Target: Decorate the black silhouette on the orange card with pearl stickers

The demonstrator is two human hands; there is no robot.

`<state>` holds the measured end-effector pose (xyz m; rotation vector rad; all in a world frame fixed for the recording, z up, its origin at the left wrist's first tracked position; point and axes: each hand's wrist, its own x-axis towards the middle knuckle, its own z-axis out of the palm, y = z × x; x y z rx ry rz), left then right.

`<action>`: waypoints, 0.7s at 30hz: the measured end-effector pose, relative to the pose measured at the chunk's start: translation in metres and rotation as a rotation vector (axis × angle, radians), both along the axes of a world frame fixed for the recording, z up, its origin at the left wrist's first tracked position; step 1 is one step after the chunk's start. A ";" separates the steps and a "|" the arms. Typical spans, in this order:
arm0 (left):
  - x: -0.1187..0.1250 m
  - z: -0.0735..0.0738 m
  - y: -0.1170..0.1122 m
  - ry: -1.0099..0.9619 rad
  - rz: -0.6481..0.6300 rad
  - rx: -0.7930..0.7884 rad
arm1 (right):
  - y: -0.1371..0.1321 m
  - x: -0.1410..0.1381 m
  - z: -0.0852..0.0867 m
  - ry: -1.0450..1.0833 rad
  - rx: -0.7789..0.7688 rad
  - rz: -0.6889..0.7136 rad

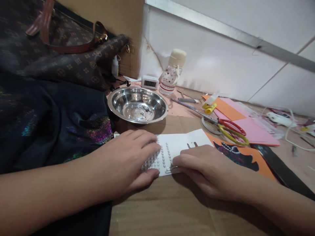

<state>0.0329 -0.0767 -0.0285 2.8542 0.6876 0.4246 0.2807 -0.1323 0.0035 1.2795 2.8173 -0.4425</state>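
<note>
My left hand (135,157) lies with its fingers spread on a white card (199,136) that bears rows of small pearl beads (162,155), pressing it down and covering part of the rows. My right hand (204,167) is closed in a pinch at the card's near right part. From its fingertips sticks out a thin, looped wire-like metal piece (169,170), close to the lower end of a bead row. Its exact kind is not clear. Past the right hand, black cut pieces (236,157) with a string of pearls lie on orange paper (265,165).
Behind the card stands a steel bowl (112,101) with small dark bits inside. Scissors (231,129), pink paper (258,129), a glue tube (210,108), a bottle (168,77) and a small clock (149,82) are around it. Dark cloth (56,131) and a bag (73,62) fill the left.
</note>
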 end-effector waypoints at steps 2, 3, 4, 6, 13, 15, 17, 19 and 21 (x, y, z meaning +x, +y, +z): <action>0.001 0.001 0.000 0.002 0.003 -0.001 | 0.001 0.001 0.002 0.032 -0.012 -0.026; 0.001 0.001 0.000 0.001 0.004 -0.001 | 0.001 0.001 0.002 0.038 -0.003 -0.042; 0.000 0.001 -0.001 -0.001 0.004 -0.001 | 0.001 0.002 0.001 0.038 0.005 -0.053; 0.000 0.001 -0.001 -0.005 0.000 0.000 | 0.001 0.002 0.000 0.026 0.020 -0.061; 0.000 0.001 0.000 -0.002 0.007 -0.003 | 0.000 0.001 -0.003 0.009 0.036 -0.039; 0.001 0.002 0.000 0.000 0.008 -0.005 | 0.000 0.000 -0.003 0.000 0.038 -0.034; 0.000 0.002 -0.001 0.000 0.006 -0.009 | 0.000 0.000 -0.003 -0.009 0.036 -0.033; 0.000 0.002 -0.001 -0.002 0.003 -0.012 | 0.001 0.000 -0.003 -0.013 0.029 -0.029; 0.000 0.001 -0.001 -0.002 0.004 -0.011 | 0.002 0.000 -0.003 -0.017 0.024 -0.024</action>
